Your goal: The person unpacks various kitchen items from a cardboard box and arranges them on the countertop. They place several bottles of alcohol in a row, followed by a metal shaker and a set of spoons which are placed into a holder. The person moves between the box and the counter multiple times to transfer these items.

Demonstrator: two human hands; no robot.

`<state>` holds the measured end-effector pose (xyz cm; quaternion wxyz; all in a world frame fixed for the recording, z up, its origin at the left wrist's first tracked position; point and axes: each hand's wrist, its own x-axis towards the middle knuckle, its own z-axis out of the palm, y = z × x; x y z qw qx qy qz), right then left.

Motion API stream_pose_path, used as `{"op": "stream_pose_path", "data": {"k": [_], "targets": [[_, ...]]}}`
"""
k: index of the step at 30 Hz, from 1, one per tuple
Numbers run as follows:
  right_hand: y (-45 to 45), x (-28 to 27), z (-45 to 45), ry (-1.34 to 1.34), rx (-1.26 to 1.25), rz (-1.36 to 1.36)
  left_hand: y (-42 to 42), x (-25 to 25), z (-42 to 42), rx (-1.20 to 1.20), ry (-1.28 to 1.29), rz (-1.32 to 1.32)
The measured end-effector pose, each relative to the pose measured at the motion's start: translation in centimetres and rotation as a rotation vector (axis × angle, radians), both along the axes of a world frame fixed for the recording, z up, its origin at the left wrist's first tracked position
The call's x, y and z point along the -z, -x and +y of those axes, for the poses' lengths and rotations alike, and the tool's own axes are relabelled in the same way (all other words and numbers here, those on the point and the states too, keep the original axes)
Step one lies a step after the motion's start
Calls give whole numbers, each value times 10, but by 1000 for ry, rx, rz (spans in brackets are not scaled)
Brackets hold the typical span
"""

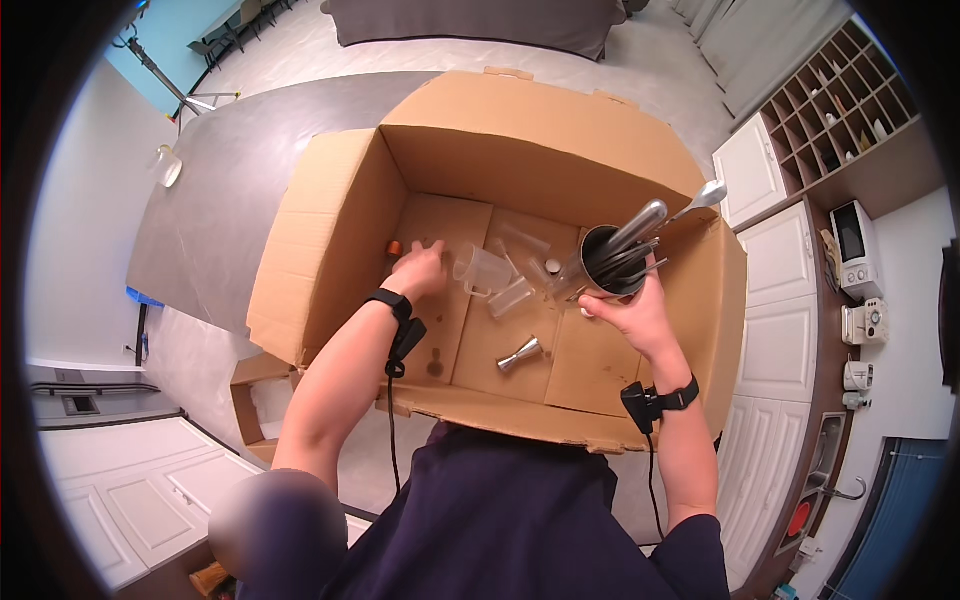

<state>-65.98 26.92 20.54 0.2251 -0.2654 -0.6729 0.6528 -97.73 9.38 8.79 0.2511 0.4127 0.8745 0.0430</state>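
A metal shaker tin (592, 259) holding metal straws (626, 262), a bar spoon (707, 196) and a thick rounded metal tool is gripped by my right hand (634, 311) over the right part of the box. My left hand (421, 268) reaches down inside the left part; its fingertips are partly hidden, so what they hold cannot be told. An orange cap (394, 247) is just left of it. Right of that hand lies a clear plastic jug (484, 270), beside a clear cylinder (512, 298). A double-ended metal jigger (519, 354) rests on the box floor.
The large open cardboard box (442, 157) stands before me, its walls raised. A grey table (225, 165) extends behind and left, with a clear jug (166, 166) near its edge. A smaller cardboard box (247, 409) is at lower left. White cabinets (780, 315) line the right side.
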Motion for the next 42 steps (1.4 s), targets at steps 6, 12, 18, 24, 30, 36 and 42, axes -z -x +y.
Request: {"op": "stream_pose_path", "data": {"k": [6, 12, 18, 24, 30, 36, 42], "targets": [[-7, 2, 5, -25, -34, -40, -11, 3, -1, 54, 79, 0], [-6, 0, 2, -195, -137, -161, -8, 5, -8, 121, 203, -11], [1, -5, -10, -238, -147, -84, 6, -86, 12, 99, -359, 68], [5, -1, -8, -342, -227, -160, -43, -176, 13, 111, -1093, -731], [6, 1, -13, -398, -242, -215, -83, -166, 18, 386, -957, -715], [8, 6, -19, -167, -180, -180, -104, -165, 19, 496, -907, -531], [9, 0, -18, -199, -119, -167, -95, -154, 21, 485, -1040, -549]]}}
